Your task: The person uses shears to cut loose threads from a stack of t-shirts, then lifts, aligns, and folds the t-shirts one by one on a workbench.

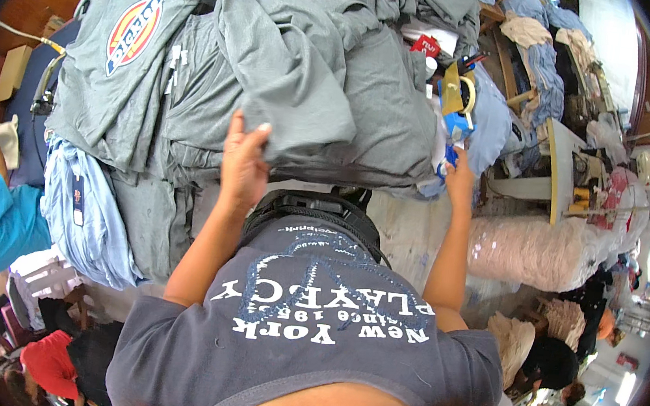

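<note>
Left hand [245, 164] first: it's half open, fingers a bit bent and thumb apart, right up at the near edge of a loose gray shirt, though it's blurry enough that I can't tell if it's actually pinching the cloth. Right hand [461, 174] is off by the right end of the pile, fingers mostly curled in at a small blue-and-white thing; can't tell how firm the hold is, or if it's only touching. Biggest thing around is the gray shirt pile [116, 114], spread out in front of the person. Next, a pinkish bundle [534, 247] in clear plastic sits well to the right. Some light blue garments [85, 213] hang at the left, below the pile. That loose gray shirt [294, 85] lies folded over on top, around the middle. Smaller stuff by the right end: a yellow tape roll [470, 101], a red packet [426, 46], and finally that blue-and-white thing [449, 156], too tiny to make out.
</note>
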A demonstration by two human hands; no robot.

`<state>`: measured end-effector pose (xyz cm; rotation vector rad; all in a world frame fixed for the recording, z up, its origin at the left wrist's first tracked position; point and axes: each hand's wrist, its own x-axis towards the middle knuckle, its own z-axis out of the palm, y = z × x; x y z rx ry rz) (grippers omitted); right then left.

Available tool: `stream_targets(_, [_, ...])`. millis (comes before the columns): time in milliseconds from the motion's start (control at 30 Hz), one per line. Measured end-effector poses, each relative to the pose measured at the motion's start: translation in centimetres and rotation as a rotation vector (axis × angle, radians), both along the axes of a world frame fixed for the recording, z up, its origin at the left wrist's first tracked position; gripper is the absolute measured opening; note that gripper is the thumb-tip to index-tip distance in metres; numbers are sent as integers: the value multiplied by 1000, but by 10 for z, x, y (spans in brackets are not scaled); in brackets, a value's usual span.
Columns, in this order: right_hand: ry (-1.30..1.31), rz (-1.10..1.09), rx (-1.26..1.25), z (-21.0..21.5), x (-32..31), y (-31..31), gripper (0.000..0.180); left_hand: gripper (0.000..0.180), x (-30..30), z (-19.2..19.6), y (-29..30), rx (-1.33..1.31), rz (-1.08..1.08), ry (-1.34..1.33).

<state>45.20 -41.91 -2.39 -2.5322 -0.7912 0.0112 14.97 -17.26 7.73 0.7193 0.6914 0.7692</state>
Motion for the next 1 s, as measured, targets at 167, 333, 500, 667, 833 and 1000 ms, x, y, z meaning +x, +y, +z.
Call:
stream_targets(167, [8,16,-573,32,15,39,20,47,-36,24,5,125,134,-3])
stream_targets(333, [59,496,233,94,18,137,22,26,-84,47,-1,376,-1016,241])
stream_targets(500, [144,917,481,103,-12,284,25,24,-106,33,-12,606,-580,586])
stream_targets(667, [-372,1396,379,105,-86,393,47,20,-140,40,-56,537,-378,368])
stream_targets(833, [-467,1438,62,111,-103,404,40,24,-157,48,-68,766,-192,768])
stream_targets(1000, [-551,826,715,145,-5,330,19,19,-173,54,-45,1232,621,1453])
